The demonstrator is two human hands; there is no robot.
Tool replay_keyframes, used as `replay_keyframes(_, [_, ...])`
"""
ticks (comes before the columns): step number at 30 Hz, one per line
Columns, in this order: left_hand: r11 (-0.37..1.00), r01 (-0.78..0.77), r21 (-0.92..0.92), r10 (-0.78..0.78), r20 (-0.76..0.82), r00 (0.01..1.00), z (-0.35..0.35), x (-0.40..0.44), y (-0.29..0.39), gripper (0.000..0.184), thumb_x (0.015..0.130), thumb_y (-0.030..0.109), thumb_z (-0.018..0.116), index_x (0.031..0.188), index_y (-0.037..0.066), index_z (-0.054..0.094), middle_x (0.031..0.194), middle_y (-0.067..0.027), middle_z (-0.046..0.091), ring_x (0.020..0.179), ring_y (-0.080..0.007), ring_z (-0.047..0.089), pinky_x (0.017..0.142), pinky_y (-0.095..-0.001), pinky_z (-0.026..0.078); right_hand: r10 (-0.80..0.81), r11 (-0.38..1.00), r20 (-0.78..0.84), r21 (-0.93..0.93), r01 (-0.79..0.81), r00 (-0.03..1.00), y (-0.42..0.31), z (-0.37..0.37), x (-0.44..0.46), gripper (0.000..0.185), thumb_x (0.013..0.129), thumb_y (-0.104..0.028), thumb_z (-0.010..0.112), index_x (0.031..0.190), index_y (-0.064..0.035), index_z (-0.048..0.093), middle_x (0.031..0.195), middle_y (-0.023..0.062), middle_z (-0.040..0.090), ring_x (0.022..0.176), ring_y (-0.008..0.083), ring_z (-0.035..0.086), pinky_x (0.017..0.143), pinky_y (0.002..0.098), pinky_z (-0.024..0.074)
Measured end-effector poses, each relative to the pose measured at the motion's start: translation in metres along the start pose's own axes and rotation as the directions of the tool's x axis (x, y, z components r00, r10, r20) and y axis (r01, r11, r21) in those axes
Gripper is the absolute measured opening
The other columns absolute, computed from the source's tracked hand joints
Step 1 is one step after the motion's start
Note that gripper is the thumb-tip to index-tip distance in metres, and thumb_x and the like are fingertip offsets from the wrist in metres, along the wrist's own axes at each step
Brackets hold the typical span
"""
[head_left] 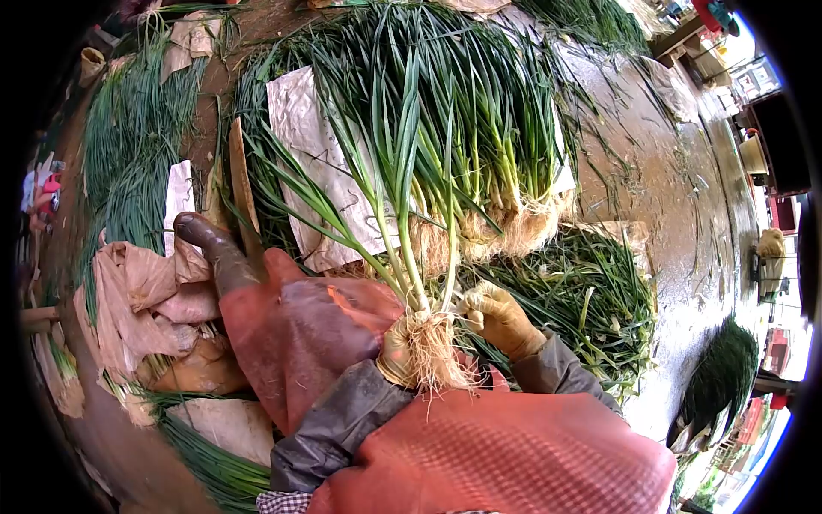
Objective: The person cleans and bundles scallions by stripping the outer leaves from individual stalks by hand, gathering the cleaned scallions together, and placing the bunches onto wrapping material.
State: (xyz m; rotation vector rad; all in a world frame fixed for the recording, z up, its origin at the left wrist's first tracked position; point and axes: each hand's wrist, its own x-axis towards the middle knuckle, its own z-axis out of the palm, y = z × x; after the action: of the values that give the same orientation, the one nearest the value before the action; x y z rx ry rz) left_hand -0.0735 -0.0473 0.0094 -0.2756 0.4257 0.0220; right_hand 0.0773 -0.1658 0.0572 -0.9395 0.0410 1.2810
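Both my hands wear yellowish rubber gloves. My left hand (396, 353) is wrapped round the base of a small bunch of green onions (406, 244), just over my lap. Their pale, stringy roots (438, 353) hang down beside the glove, and the long green leaves fan out away from me. Just right of the white stems is my right hand (497, 319), its fingers curled together close to the outermost stalk. Whatever lies in that pinch is too small to make out. A red apron (505, 454) covers my lap beneath the hands.
A large pile of green onions (492, 111) lies ahead, roots toward me, beside a whitish sack (312, 163). Loose trimmed leaves (574, 300) are heaped at my right. More onions (141, 146) lie far left, near crumpled sacks (145, 291). The floor (659, 180) looks wet.
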Motion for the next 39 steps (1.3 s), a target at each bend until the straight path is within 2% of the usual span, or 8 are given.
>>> replay_keyframes(8, [0.989,-0.010,0.145,0.023,-0.087,0.996,0.030,-0.002,-0.014,0.039,0.082,0.018,0.058,0.110,-0.008,0.053,0.089,-0.0174,0.059,0.083,-0.0258,0.060,0.072,-0.0328,0.052,0.195,0.948,0.010,-0.256,-0.186,0.981,-0.008,0.013,0.027,0.024,0.090,-0.020,0.061,0.105,-0.0022,0.062,0.069,-0.0005,0.057,0.049,0.0052,0.043,0.046,0.0175,0.0349])
replay_keyframes(9, [0.997,0.078,-0.024,-0.074,0.137,0.988,-0.007,0.004,-0.008,0.038,0.080,0.017,0.059,0.107,-0.009,0.053,0.091,-0.0185,0.059,0.079,-0.0262,0.061,0.070,-0.0323,0.052,0.121,0.909,0.006,-0.402,-0.108,0.993,-0.009,0.010,0.035,0.022,0.090,-0.022,0.060,0.100,-0.0028,0.065,0.067,-0.0023,0.056,0.045,0.0038,0.041,0.043,0.0171,0.0326])
replay_keyframes(12, [0.998,0.066,0.024,-0.063,-0.096,0.993,-0.015,-0.003,0.001,0.028,0.076,0.008,0.058,0.101,-0.004,0.056,0.089,-0.0119,0.059,0.077,-0.0235,0.060,0.071,-0.0342,0.054,0.023,0.932,-0.027,-0.361,-0.031,0.999,-0.026,0.014,0.032,0.024,0.092,-0.022,0.058,0.095,0.0006,0.064,0.063,-0.0035,0.050,0.045,0.0030,0.036,0.040,0.0172,0.0275])
replay_keyframes(14, [0.965,-0.203,0.166,0.219,-0.088,0.972,-0.010,-0.005,-0.005,0.027,0.074,0.007,0.061,0.098,-0.005,0.055,0.086,-0.0120,0.058,0.075,-0.0237,0.061,0.079,-0.0385,0.053,-0.165,0.935,-0.103,-0.332,0.122,0.981,-0.045,-0.031,0.049,0.027,0.093,-0.022,0.056,0.097,0.0035,0.062,0.064,-0.0012,0.051,0.045,0.0025,0.038,0.037,0.0171,0.0256])
replay_keyframes(18, [0.893,-0.190,0.408,0.297,-0.216,0.930,-0.008,0.009,-0.014,0.016,0.084,-0.004,0.053,0.099,0.000,0.054,0.087,-0.0110,0.060,0.076,-0.0233,0.064,0.065,-0.0359,0.060,0.127,0.657,-0.092,-0.738,-0.153,0.988,-0.035,0.002,0.041,0.025,0.089,-0.025,0.063,0.090,-0.0004,0.062,0.066,-0.0003,0.057,0.047,0.0035,0.046,0.040,0.0171,0.0329])
replay_keyframes(24, [0.867,-0.185,0.463,0.314,-0.218,0.924,0.021,0.005,-0.018,0.014,0.088,0.001,0.054,0.102,0.000,0.055,0.090,-0.0110,0.061,0.077,-0.0209,0.064,0.062,-0.0328,0.059,-0.063,0.840,-0.131,-0.542,-0.018,0.989,-0.007,0.008,0.027,0.023,0.092,-0.023,0.058,0.098,-0.0008,0.064,0.074,0.0017,0.063,0.055,0.0068,0.055,0.051,0.0196,0.0427])
replay_keyframes(32, [0.899,-0.095,0.428,0.156,-0.108,0.982,0.015,0.011,-0.018,0.024,0.087,0.004,0.058,0.111,0.000,0.054,0.098,-0.0094,0.061,0.084,-0.0199,0.062,0.068,-0.0320,0.057,0.033,0.933,-0.091,-0.353,-0.064,0.995,-0.007,-0.019,0.029,0.025,0.088,-0.021,0.064,0.099,0.0007,0.064,0.082,0.0009,0.062,0.070,0.0082,0.055,0.065,0.0223,0.0454])
replay_keyframes(39, [0.794,-0.147,0.590,0.247,-0.092,0.965,-0.012,0.018,-0.018,0.030,0.085,-0.004,0.057,0.114,0.002,0.050,0.104,-0.0110,0.059,0.090,-0.0198,0.063,0.075,-0.0320,0.058,0.196,0.775,0.037,-0.617,-0.132,0.980,-0.031,-0.021,0.007,0.024,0.088,-0.022,0.064,0.100,-0.0014,0.063,0.084,0.0004,0.062,0.073,0.0081,0.057,0.066,0.0234,0.0466])
